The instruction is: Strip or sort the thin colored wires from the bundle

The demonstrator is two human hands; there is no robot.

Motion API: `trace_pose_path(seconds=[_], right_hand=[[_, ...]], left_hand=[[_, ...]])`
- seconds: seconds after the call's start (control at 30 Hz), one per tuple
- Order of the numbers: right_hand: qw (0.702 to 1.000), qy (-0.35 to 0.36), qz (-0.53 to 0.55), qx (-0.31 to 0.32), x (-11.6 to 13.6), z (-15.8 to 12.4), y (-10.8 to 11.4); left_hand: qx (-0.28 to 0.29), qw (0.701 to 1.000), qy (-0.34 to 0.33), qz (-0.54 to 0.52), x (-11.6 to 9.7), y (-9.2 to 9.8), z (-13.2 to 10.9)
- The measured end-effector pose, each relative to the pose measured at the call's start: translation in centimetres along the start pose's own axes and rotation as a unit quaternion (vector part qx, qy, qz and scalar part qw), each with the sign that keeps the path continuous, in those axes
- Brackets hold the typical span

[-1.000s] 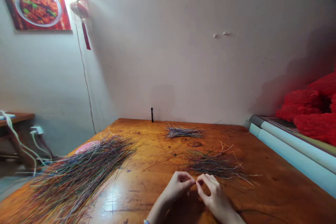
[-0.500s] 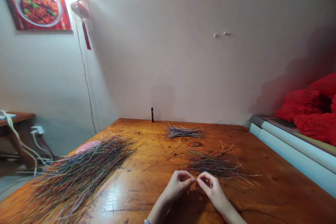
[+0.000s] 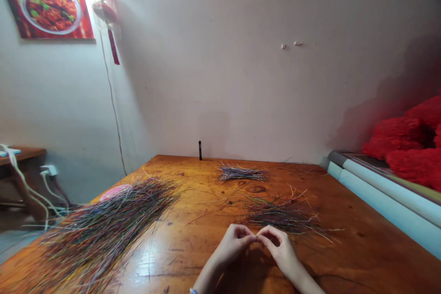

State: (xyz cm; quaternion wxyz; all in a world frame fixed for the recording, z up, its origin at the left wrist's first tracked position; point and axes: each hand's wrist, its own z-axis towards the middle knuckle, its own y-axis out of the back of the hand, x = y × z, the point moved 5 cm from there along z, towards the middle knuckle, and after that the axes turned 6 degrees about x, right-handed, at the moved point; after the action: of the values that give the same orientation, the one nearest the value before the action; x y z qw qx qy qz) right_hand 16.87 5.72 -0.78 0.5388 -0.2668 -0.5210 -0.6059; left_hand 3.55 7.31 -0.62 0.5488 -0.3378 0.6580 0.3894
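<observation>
Both your left hand (image 3: 233, 241) and right hand (image 3: 279, 247) are pinched narrow, fingertips meeting at bottom centre just below the small wire pile (image 3: 280, 215), can't tell if they've caught anything, but that stuff looks featherlight, springy and slippery, so I'd nip near an end.

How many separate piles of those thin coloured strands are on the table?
3. The big pile lies at left, a small pile at the far middle, a mid-sized pile just beyond the left hand and right hand. Loose strands lie scattered between.
</observation>
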Motion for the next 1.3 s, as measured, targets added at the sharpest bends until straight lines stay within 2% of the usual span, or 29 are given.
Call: trace_pose_path(seconds=[0.17,0.3,0.57,0.77,1.07,1.3], right_hand=[[0.998,0.024,-0.061,-0.010,0.3,-0.1,0.5],[0.995,0.046,-0.084,0.007,0.5,-0.1,0.5],[0.992,0.044,-0.104,0.057,0.3,-0.1,0.5],[0.992,0.030,-0.122,0.022,0.2,-0.1,0.5],[0.983,0.039,-0.176,0.022,-0.2,-0.2,0.4],[0.979,0.035,-0.199,0.008,-0.2,-0.3,0.5]], left_hand=[[0.005,1.000,0.008,0.010,0.5,-0.1,0.1],[0.003,0.999,0.011,0.037,0.6,0.0,0.0],[0.001,0.993,0.014,0.116,0.8,-0.1,-0.2],[-0.017,0.989,-0.003,0.144,0.8,0.2,-0.1],[-0.060,0.968,-0.005,0.244,0.6,1.0,0.0],[-0.100,0.926,0.016,0.363,0.3,1.6,-0.3]])
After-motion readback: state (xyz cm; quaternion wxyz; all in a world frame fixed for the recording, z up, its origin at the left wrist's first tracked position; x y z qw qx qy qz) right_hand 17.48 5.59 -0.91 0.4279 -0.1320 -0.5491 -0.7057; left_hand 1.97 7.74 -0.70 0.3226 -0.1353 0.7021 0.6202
